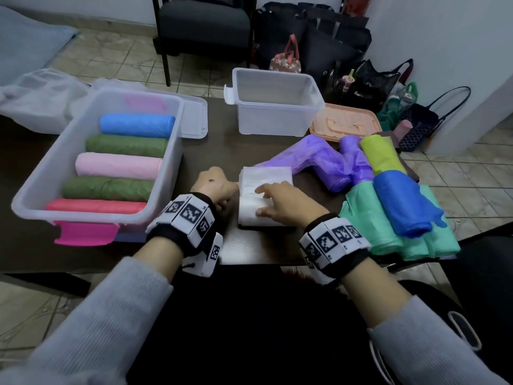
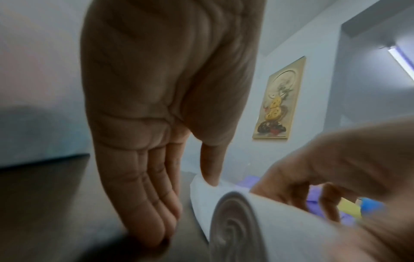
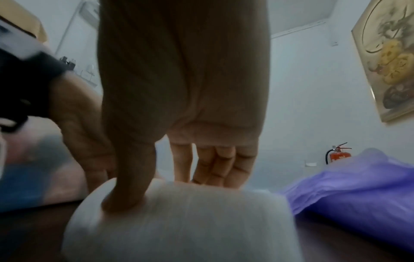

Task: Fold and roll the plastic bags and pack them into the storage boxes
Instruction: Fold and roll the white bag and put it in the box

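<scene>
A white plastic bag [image 1: 266, 176] lies on the dark table [image 1: 222, 145] in front of me, its near end wound into a roll [image 2: 235, 230]. My right hand [image 1: 266, 201] arches over that roll [image 3: 179, 230], thumb pressed on the near side and fingers curled down over the far side. My left hand [image 1: 226, 197] stands at the bag's left edge with its fingers [image 2: 156, 212] straight and pointing down to the table, the thumb tip touching the flat white sheet. The clear box with pink latches [image 1: 166, 151] on the left holds several coloured rolls. A second clear box [image 1: 272, 107] stands empty behind.
Purple bags [image 1: 327, 159], a yellow-green roll [image 1: 380, 154], a blue roll [image 1: 402, 204] and teal rolls [image 1: 372, 223] lie at the right. A peach lid [image 1: 344, 123] and a clear lid [image 1: 194, 120] lie beside the boxes. Handbags and a chair stand on the floor beyond.
</scene>
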The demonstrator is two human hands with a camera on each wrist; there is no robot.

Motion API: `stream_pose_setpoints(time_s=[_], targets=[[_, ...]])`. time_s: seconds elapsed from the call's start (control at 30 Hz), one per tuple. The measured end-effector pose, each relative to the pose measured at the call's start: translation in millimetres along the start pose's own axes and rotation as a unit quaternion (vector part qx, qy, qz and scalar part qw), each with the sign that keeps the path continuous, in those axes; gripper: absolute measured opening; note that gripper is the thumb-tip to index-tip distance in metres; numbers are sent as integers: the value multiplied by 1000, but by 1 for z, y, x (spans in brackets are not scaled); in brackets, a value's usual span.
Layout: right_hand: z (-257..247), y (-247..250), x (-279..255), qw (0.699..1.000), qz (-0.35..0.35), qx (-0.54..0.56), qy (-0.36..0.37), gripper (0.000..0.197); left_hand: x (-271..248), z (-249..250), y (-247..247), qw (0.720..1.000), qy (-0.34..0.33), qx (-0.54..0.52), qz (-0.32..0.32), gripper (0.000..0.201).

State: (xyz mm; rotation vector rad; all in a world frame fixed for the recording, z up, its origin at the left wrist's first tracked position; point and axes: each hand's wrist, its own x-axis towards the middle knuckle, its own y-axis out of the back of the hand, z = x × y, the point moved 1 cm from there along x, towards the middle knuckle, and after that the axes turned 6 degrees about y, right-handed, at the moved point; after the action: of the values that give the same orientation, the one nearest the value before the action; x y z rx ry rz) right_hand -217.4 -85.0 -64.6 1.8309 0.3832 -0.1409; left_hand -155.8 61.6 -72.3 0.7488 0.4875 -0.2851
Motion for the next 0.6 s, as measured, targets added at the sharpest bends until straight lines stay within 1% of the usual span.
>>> stream_pose_setpoints(time_s=[0.07, 0.13, 0.27, 0.33, 0.4, 0.43, 0.47, 0.53, 0.6], targets=[[-4, -4, -6, 998, -24, -57, 1, 62, 8, 3, -5, 999, 14, -19, -39, 34], [-8, -10, -14, 996, -28, -82, 9, 60, 13, 9, -11, 997, 15, -42, -68, 35], [-10, -23, -20, 999, -19, -29, 11, 55, 15, 22, -22, 995, 17, -6, -96, 36], [-9, -26, -20, 999, -30, -23, 6, 56, 15, 27, -25, 993, 8, -20, -118, 22], [-7, -27, -21, 999, -39, -20, 10, 53, 15, 30, -26, 987, 17, -87, -132, 8], [-8, -27, -21, 999, -39, -19, 17, 51, 14, 31, -24, 981, 23, -130, -142, 6], [-9, -27, -21, 999, -36, -19, 28, 49, 13, 32, -22, 975, 26, -167, -147, 11], [-12, -25, -21, 998, -23, -33, 48, 45, 13, 32, -17, 968, 20, -209, -137, 19], [-17, -22, -20, 996, -5, -56, 63, 43, 16, 32, -12, 971, 5, -208, -117, 25]])
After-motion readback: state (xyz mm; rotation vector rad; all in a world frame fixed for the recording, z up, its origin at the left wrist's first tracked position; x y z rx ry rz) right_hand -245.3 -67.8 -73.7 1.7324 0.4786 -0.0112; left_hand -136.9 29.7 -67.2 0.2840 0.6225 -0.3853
